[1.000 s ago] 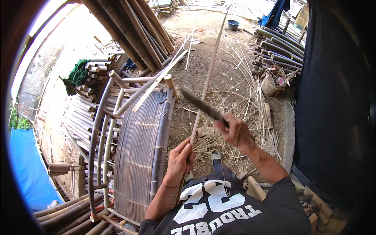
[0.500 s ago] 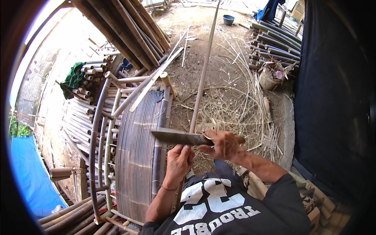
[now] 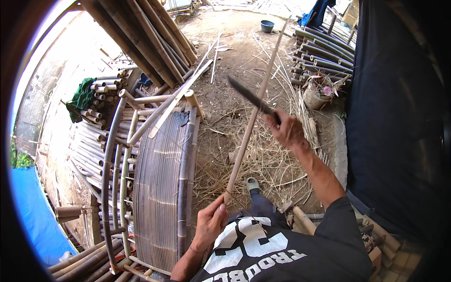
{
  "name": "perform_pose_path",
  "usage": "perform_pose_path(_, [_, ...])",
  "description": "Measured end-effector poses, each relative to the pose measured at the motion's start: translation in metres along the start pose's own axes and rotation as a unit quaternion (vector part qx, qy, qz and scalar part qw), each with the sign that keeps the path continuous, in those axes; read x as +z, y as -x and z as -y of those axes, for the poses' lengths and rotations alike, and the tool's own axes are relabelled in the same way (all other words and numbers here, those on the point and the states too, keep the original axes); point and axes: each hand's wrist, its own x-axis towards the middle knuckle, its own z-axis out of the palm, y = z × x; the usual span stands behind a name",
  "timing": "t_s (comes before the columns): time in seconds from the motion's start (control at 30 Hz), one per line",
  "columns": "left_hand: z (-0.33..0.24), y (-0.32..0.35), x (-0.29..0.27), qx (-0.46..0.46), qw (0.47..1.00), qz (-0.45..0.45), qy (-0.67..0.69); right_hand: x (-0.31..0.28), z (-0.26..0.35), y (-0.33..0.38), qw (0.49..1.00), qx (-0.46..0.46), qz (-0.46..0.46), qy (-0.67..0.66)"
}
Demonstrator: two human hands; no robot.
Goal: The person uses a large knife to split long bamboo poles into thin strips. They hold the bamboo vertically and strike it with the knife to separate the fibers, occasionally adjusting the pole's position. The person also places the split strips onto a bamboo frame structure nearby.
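Note:
A long, narrow bamboo strip (image 3: 248,134) slants from near my body up and away to the right. My left hand (image 3: 210,222) is closed round its near end, close to my shirt. Farther out, my right hand (image 3: 286,128) grips the handle of a large dark-bladed knife (image 3: 249,96). The blade points up and to the left and crosses the strip partway along; I cannot tell whether its edge touches it. Thin curled shavings (image 3: 263,164) lie on the ground below the strip.
To the left stands a bamboo bench (image 3: 159,188) with a slatted seat. Stacked bamboo poles (image 3: 324,51) lie at the far right, near a stump-like block (image 3: 319,91). A dark basin (image 3: 267,26) sits far off. Black sheeting (image 3: 399,117) hangs on the right.
My right hand has carried the knife forward along the strip, its blade turning upward. My left hand has drawn back toward my body, and the strip's far end now leans farther right.

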Motion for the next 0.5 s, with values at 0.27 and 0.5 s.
perform_pose_path(0.27, [0.042,0.081,-0.052,-0.051,0.996,-0.005,-0.068,-0.065,-0.079,-0.042,0.994,0.072,-0.074,0.038])
perform_pose_path(0.5, [0.06,0.095,-0.071,-0.042,0.998,-0.027,-0.043,-0.058,-0.052,-0.026,0.993,-0.091,-0.077,0.021])
